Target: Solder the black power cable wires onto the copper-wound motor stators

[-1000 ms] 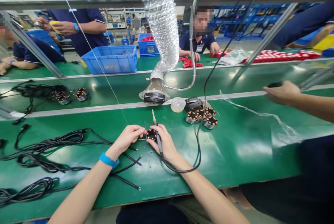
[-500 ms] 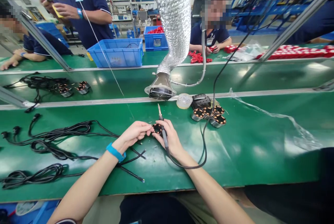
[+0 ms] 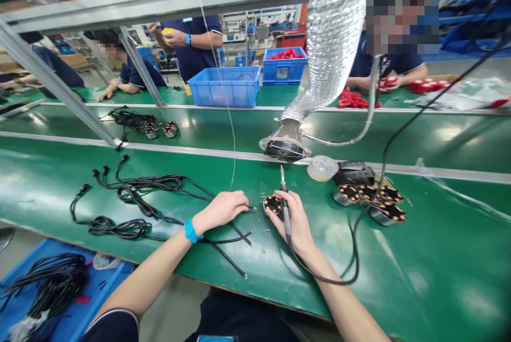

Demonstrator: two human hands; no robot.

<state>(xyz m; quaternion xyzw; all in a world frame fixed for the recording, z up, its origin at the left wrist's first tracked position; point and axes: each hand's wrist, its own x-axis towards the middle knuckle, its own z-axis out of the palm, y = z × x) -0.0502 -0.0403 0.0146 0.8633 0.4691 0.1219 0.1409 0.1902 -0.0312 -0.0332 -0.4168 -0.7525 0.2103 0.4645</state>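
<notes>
As right hand (image 3: 296, 223) grips iron (image 3: 284, 199), fingertips (image 3: 274, 216) touch stator (image 3: 272, 203)

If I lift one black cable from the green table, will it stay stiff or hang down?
Probably floppy: the black cables lie in loose curves and loops. Likely to drag neighbours along, since they cross and tangle on the green table.

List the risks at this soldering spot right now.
1. The right hand holds the soldering iron and steadies the stator together; a slip may bring the tip onto fingers.
2. The iron's cord hangs close by the stator pile; a tug might drag them.
</notes>
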